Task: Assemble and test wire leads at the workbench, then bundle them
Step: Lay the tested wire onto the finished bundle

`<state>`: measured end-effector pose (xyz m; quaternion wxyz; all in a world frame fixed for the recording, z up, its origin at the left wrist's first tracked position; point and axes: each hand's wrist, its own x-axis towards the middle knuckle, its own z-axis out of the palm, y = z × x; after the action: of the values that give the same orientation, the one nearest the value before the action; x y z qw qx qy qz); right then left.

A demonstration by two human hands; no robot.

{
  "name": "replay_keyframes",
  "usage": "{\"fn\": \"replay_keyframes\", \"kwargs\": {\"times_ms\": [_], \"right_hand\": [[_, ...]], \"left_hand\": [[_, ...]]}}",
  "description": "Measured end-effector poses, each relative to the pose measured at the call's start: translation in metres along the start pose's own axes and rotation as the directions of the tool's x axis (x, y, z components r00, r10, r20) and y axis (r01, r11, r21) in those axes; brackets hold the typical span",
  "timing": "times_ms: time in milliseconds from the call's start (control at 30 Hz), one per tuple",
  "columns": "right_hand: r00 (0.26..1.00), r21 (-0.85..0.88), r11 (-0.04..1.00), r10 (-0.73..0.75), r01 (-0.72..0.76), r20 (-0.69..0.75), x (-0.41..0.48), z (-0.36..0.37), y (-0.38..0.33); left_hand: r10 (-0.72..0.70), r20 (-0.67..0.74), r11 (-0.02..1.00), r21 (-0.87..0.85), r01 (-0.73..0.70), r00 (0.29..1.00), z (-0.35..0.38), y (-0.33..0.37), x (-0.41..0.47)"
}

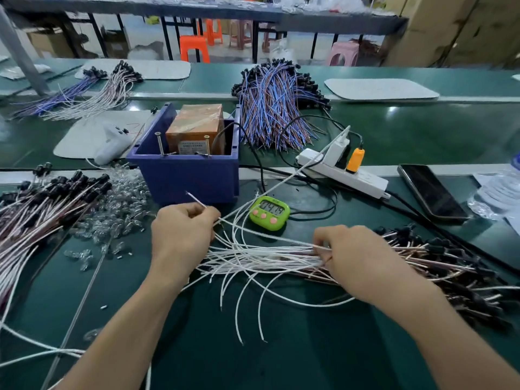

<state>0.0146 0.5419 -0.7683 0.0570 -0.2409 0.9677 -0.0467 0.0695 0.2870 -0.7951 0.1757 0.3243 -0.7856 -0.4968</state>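
I count my two hands, left hand (183, 229) and right hand (357, 254); one blue bin (183, 175) holding two long screws (159, 143); one green timer (269, 213) with three pink buttons (264, 216); one power strip (343, 171); one phone (432, 191); three grey mats (380, 89).

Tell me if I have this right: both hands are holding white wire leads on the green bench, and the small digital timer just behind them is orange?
Not quite. The head view shows the digital timer is bright green, not orange. The rest holds: the left hand and right hand both hold white wire leads on the green bench.
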Motion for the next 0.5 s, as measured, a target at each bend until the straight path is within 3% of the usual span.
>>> {"fn": "replay_keyframes", "kwargs": {"times_ms": [100,200,267,400,500], "right_hand": [[0.990,0.080,0.996,-0.017,0.028,-0.139,0.000,0.012,-0.005],[0.996,0.433,0.901,0.005,0.033,-0.087,0.000,0.013,0.003],[0.998,0.561,0.827,-0.025,0.051,-0.054,0.000,0.014,0.009],[0.994,0.525,0.846,-0.047,0.091,-0.097,0.000,0.023,0.008],[0.991,0.429,0.895,-0.136,0.124,-0.002,-0.002,0.025,0.006]], "left_hand": [[0.155,-0.089,0.904,0.414,-0.104,0.984,0.001,-0.001,-0.005],[0.218,-0.102,0.810,0.573,-0.122,0.971,0.002,-0.004,-0.005],[0.208,-0.081,0.778,0.617,-0.115,0.975,0.003,-0.005,-0.004],[0.218,-0.057,0.728,0.674,-0.123,0.974,0.003,-0.007,-0.003],[0.215,-0.018,0.700,0.700,-0.141,0.977,0.004,-0.009,-0.002]]}}
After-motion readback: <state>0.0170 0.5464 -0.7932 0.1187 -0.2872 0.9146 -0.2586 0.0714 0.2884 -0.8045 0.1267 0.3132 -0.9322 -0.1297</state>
